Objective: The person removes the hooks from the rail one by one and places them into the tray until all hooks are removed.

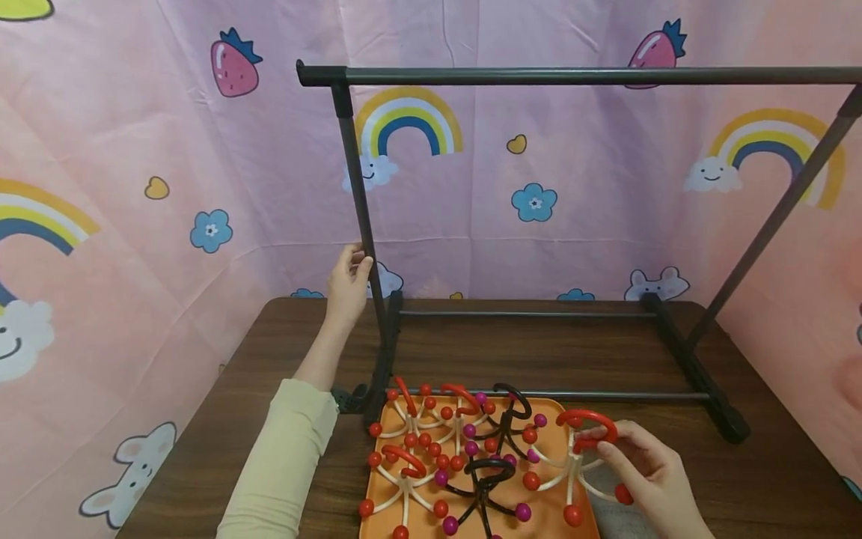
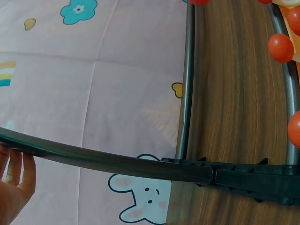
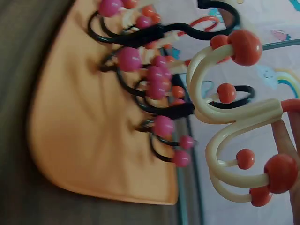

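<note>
At the rack's left upright (image 1: 360, 187), my left hand (image 1: 346, 292) grips the dark post, thumb on the near side. The left wrist view shows its fingers (image 2: 28, 171) against the post. My right hand (image 1: 656, 479) pinches the red curved top of a white multi-armed hook (image 1: 574, 468) whose arms end in red balls. This hook hangs upright over the right side of an orange tray (image 1: 548, 524). On the tray stand more white hooks (image 1: 405, 486) with red tops and balls, and black hooks (image 1: 482, 494) with magenta balls.
A dark metal rack with a top bar (image 1: 579, 75) and low crossbars (image 1: 539, 314) stands on the brown wooden table (image 1: 222, 434). Its right foot (image 1: 727, 423) lies beyond my right hand. A patterned pink cloth (image 1: 438, 224) hangs behind and at both sides.
</note>
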Tool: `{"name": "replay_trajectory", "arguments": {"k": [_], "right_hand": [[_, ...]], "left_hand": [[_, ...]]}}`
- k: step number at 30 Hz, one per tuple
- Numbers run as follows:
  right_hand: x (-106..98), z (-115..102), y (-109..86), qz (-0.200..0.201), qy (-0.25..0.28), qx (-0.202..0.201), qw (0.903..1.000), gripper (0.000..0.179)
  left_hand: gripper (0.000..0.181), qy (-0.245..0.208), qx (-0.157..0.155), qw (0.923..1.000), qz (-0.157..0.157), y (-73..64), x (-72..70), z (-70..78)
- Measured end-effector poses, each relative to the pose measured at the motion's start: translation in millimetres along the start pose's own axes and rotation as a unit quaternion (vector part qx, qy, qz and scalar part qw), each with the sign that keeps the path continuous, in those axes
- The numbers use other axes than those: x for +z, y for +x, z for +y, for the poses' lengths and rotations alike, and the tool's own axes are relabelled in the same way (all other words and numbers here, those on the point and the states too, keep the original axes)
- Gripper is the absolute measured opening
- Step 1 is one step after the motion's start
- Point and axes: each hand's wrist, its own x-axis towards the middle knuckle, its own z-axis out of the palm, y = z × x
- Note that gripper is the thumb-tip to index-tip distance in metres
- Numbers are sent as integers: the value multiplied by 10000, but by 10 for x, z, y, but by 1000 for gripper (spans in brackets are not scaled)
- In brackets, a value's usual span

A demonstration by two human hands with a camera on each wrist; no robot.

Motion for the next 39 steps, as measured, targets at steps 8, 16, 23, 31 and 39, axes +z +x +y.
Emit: {"name": "replay_trajectory", "arguments": {"k": [8,16,23,31,39], "right_hand": [[139,194,-156,-326,436,588,9968,15],[249,358,-229,-507,430,971,9931,11],[278,410,-283,-291,321,1488,9879,14],[189,436,-286,-637,-100,1960,9785,21],[-85,460,-118,-1772,-1720,755,9661,26]], "left_hand": [[34,-74,47,9999,75,-10,-14,4],[32,-117,-11,9999,79,-6,-19,-2],[31,-170,-63,9998,53,-30,-27,-35],[31,68,-9,10000,0,-58,-23,-23],[31,1212,-166,9904,-642,-168,-169,-55]]}}
